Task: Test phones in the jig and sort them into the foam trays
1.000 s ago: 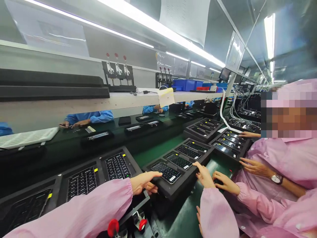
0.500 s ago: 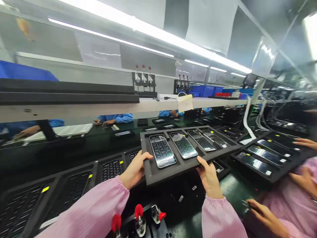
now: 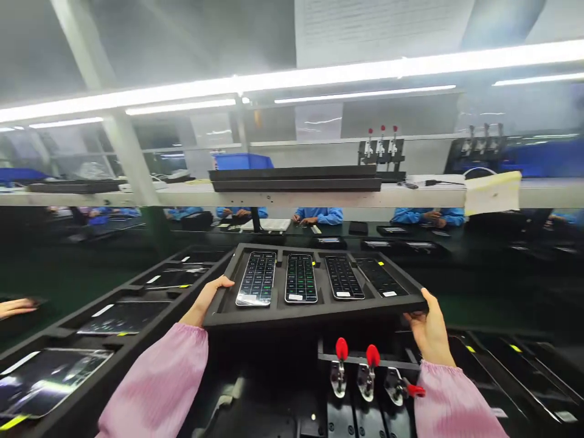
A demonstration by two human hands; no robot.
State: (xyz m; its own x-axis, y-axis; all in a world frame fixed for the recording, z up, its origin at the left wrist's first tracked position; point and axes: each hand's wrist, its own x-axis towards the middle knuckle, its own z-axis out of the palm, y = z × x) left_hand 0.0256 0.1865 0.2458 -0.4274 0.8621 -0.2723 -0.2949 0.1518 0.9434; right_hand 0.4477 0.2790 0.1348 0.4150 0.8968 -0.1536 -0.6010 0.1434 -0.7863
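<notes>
I hold a black foam tray level in the air in front of me, with several phones lying in its slots, screens up. My left hand grips the tray's left edge, thumb on top. My right hand grips its right front corner, fingers curled under. Both arms wear pink sleeves. Below the tray sits a black fixture with red-handled toggle clamps.
Another black tray with phones lies at my left, and more trays at the right. A white shelf with stacked black trays and clamp fixtures runs across. People in blue sleeves work on the far side. Someone's hand shows at far left.
The tray came up off the belt in both hands and swung left as my view turned that way. The person in pink at my right is out of view now.
</notes>
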